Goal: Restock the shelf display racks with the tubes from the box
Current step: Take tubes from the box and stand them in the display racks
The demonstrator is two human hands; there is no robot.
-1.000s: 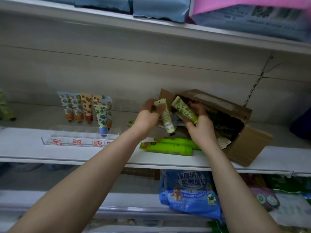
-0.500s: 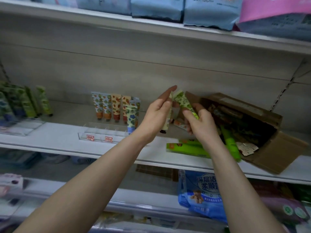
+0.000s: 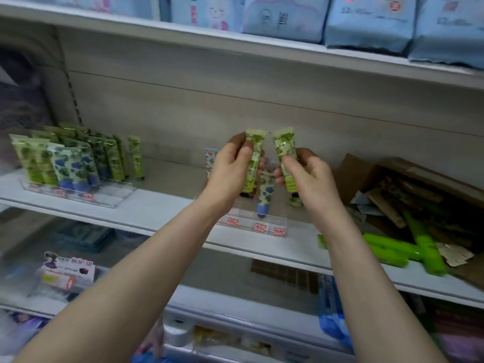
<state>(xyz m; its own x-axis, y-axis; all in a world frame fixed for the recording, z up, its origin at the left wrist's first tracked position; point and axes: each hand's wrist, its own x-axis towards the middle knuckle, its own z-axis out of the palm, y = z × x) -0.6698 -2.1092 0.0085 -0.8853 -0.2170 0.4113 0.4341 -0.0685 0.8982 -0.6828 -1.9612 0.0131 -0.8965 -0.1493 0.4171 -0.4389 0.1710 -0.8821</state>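
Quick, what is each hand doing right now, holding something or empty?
Left hand: closed, gripping a green tube, crimped end up.
Right hand: closed, gripping a second green tube, crimped end up.

Pale blue soft packs point(image 3: 366, 22) stand in a row on the top shelf point(image 3: 157, 30), and one of them has a pink cartoon face. Several long bright green packets point(image 3: 387, 248) lie crossed at the right end of the middle shelf point(image 3: 162, 213). Lower down, a blue printed bag point(image 3: 331, 318) sits toward the right and a small white carton point(image 3: 66, 271) with red lettering toward the left.
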